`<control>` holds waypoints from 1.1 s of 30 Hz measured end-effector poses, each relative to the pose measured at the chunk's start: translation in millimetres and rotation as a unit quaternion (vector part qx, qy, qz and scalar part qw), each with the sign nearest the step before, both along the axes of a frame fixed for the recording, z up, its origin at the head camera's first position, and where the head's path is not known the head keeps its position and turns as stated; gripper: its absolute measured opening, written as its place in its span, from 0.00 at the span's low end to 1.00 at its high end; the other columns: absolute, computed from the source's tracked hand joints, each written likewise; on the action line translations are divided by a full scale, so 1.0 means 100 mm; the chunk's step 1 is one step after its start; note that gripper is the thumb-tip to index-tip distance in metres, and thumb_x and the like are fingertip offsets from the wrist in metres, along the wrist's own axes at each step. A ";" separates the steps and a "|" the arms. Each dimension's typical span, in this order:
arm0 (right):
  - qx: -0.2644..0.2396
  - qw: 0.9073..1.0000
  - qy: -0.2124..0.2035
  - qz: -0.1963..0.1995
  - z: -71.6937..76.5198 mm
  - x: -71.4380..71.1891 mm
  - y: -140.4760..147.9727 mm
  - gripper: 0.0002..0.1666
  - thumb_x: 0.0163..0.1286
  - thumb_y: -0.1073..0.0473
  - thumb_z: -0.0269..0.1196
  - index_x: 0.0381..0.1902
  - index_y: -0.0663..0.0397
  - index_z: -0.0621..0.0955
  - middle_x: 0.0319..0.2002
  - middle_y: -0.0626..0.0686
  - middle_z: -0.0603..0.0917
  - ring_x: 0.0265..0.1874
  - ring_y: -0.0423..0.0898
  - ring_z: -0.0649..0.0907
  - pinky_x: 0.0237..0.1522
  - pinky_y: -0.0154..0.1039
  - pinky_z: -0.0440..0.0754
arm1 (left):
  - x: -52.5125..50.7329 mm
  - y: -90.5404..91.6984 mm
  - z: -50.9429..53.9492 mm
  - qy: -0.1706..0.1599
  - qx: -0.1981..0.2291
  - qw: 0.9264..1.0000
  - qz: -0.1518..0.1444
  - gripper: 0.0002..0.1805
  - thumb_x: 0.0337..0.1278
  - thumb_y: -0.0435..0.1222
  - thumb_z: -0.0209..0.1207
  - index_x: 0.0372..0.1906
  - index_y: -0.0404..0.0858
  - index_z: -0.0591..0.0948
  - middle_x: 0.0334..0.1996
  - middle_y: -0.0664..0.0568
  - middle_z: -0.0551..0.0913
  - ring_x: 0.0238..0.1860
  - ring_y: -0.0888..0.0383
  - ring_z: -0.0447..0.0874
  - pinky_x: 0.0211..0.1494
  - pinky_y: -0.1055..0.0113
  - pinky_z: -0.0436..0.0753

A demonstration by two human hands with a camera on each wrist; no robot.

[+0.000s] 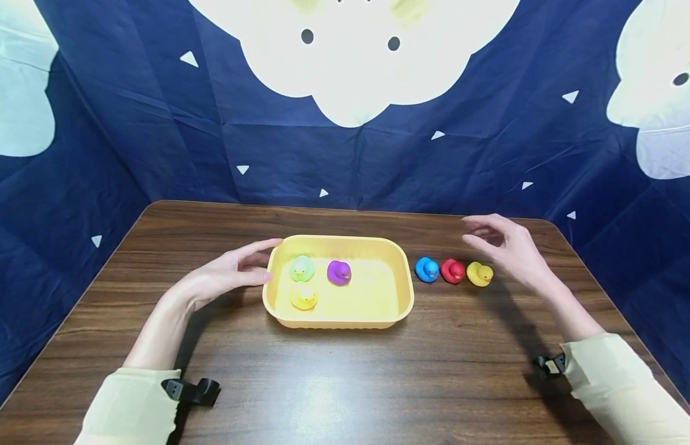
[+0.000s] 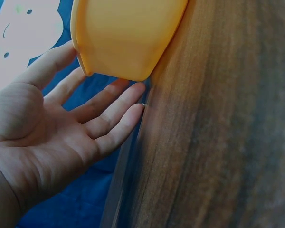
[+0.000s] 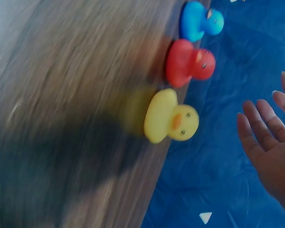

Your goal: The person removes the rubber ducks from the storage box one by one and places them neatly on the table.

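Observation:
My left hand (image 1: 228,270) is at the left end of a yellow plastic bin (image 1: 345,324), its fingers extended rather than wrapped. In the left wrist view the thumb touches the rim of the bin (image 2: 128,38), and the other fingertips lie close by its end wall. Inside the bin sit a green rubber duck (image 1: 302,269), a yellow one (image 1: 304,296) and a purple one (image 1: 339,272). My right hand (image 1: 506,245) hovers, holding nothing, above and right of a second yellow rubber duck (image 3: 161,118). Beside that duck stand a red duck (image 1: 453,271) and a blue duck (image 1: 427,269) in a row.
Everything stands on a brown wood-grain table (image 1: 433,383). Behind it hangs a dark blue cloth (image 1: 278,154) with white clouds and triangles, also closing off both sides. Each sleeve carries a black wrist device, such as the left strap (image 1: 191,391).

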State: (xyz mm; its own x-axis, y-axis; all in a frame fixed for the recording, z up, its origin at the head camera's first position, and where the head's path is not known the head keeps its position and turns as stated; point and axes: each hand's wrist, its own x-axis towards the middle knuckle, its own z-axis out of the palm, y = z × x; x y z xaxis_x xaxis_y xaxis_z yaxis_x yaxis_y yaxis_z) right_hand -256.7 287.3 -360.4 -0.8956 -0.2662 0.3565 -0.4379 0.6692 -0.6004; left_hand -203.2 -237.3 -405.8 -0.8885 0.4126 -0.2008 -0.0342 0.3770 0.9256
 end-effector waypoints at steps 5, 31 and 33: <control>-0.007 1.000 -0.007 0.013 0.05 0.01 -0.13 0.21 0.68 0.59 0.71 0.59 0.47 0.85 0.50 0.49 0.88 0.44 0.23 0.82 0.46 0.18 0.77 | 0.00 0.00 0.00 -0.001 0.000 1.000 -0.001 0.38 0.69 0.40 0.63 0.79 0.55 0.62 0.73 0.40 0.72 0.73 0.43 0.71 0.64 0.65 0.76; -0.026 0.997 -0.001 0.070 0.18 0.03 -0.70 0.20 0.69 0.55 0.71 0.58 0.40 0.85 0.53 0.45 0.88 0.45 0.29 0.86 0.51 0.23 0.81 | 0.00 0.00 0.01 0.003 -0.009 1.000 -0.002 0.38 0.70 0.40 0.62 0.80 0.55 0.61 0.73 0.40 0.72 0.73 0.43 0.71 0.66 0.64 0.75; -0.031 0.997 -0.008 0.071 0.17 0.03 -0.74 0.20 0.69 0.54 0.71 0.58 0.40 0.85 0.53 0.45 0.89 0.46 0.30 0.86 0.51 0.24 0.81 | 0.00 0.00 0.01 0.001 -0.010 1.000 -0.002 0.38 0.70 0.40 0.62 0.80 0.55 0.61 0.73 0.40 0.72 0.73 0.43 0.71 0.65 0.64 0.75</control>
